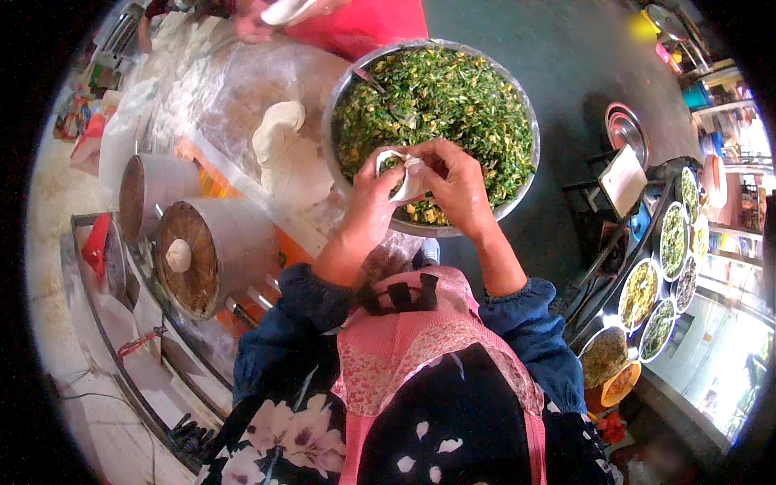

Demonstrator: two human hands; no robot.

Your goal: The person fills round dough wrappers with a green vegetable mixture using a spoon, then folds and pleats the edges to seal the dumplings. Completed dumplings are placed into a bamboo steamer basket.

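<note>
Over the near edge of a large metal bowl, my two hands hold one dough wrapper with green filling inside. My left hand cups the wrapper from the left. The fingers of my right hand pinch its rim into gathered folds at the top. Part of the wrapper stays open, and filling shows in the gap. Chopped greens with yellow bits fill the bowl, and a utensil handle sticks out of them. Left of the bowl, flat dough wrappers lie overlapping on the floured table.
Two round steamer stacks stand at left; one filled bun sits on the nearer one. Another person's hand is across the table, beside a red cloth. At right are several bowls of fillings and a stool.
</note>
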